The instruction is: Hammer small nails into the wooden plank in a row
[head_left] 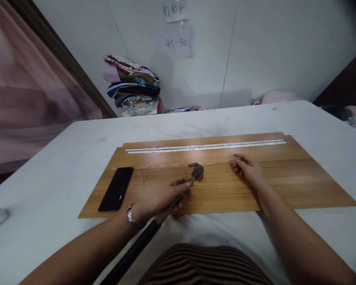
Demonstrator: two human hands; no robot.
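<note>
My left hand (pixel 169 194) is closed around the wooden part of a claw hammer (pixel 198 171), just below its rusty head. The hammer's black grip runs down toward my body. Its head is over the middle of a wooden board (pixel 284 186), beside a short row of small dark nail heads (pixel 214 178). Above the right half of the board, my right hand (pixel 249 169) is closed in a pinch. A thin pale thing that looks like a nail shows faintly at its fingertips. Several loose nails (pixel 141 178) lie left of the hammer.
A black phone (pixel 115 189) lies on the board's left end. Two pale measuring strips (pixel 206 148) run along its far side. The white table (pixel 53 166) extends around the board. Folded clothes (pixel 133 83) are stacked behind the table, against the wall.
</note>
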